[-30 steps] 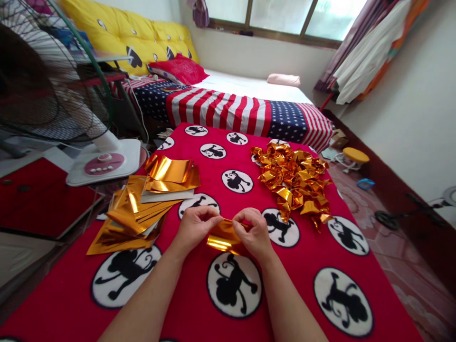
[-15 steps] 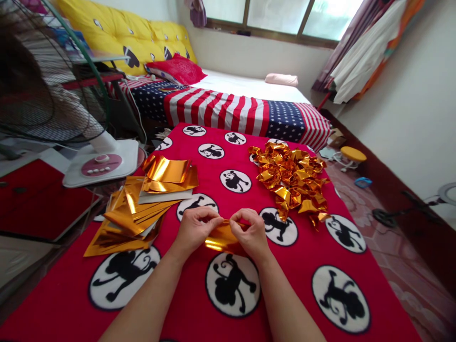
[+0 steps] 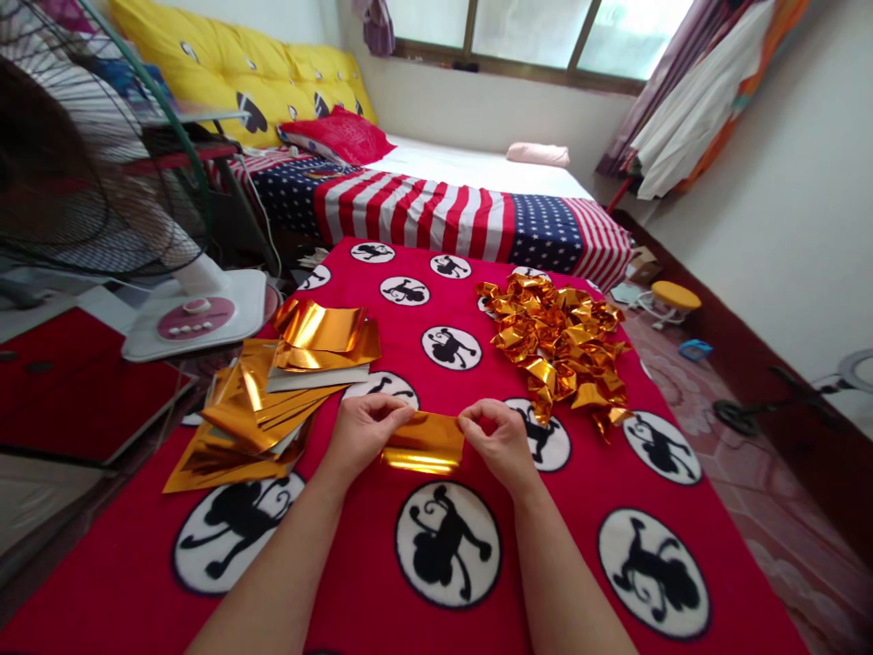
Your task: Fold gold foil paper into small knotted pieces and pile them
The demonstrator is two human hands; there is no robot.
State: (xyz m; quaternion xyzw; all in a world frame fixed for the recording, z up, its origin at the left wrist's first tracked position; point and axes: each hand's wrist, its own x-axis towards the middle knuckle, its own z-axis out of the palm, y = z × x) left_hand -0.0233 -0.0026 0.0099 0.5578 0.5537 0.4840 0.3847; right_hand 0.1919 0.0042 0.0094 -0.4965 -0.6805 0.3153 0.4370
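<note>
A sheet of shiny gold foil paper [image 3: 424, 441] is stretched between my two hands, low over the red cloth. My left hand [image 3: 368, 435] pinches its upper left corner between thumb and fingertips. At the upper right corner, my right hand [image 3: 499, 438] has a similar pinch. The sheet curves, with a bright band of light near its lower edge. Left of my hands lies a loose stack of flat gold foil sheets [image 3: 255, 400], some showing pale undersides. To the far right sits a heap of folded gold foil pieces [image 3: 556, 341].
The table cloth [image 3: 546, 564] is red with black monkey figures in white circles. A fan [image 3: 197, 314] stands at the left beside the table. Beyond the table is a bed [image 3: 436, 214] with a flag-patterned cover. On the floor at right is a yellow stool [image 3: 675, 294].
My hands have moved apart along the sheet's upper edge, from near its middle to its corners. More of the foil's face shows now. The stack and heap look unchanged.
</note>
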